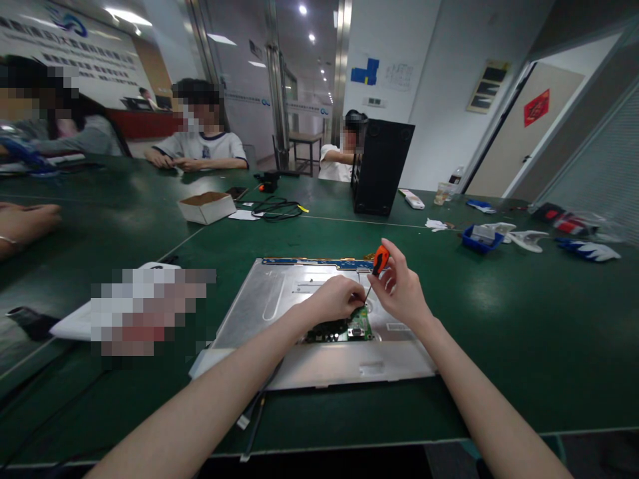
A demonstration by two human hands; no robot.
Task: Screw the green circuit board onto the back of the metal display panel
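A flat metal display panel (pixel 314 366) lies back side up on the green table, with a green circuit board (pixel 358 324) on its middle. My right hand (pixel 403 289) grips an orange and black screwdriver (pixel 380 259) by its handle, tilted, its shaft pointing down at the board's upper edge. Close to that tip, my left hand (pixel 339 298) bends over the board with its fingers pinched together. Whatever may be between those fingers is hidden. A long blue circuit strip (pixel 309 265) runs along the panel's far edge.
A black computer case (pixel 382 166) stands at the back. Around it lie a cardboard box (pixel 207 207), black cable (pixel 279 207) and a blue tray (pixel 482 239). A white object (pixel 74 326), partly blurred, sits left. Several people sit beyond; another person's hand (pixel 30 223) rests at left.
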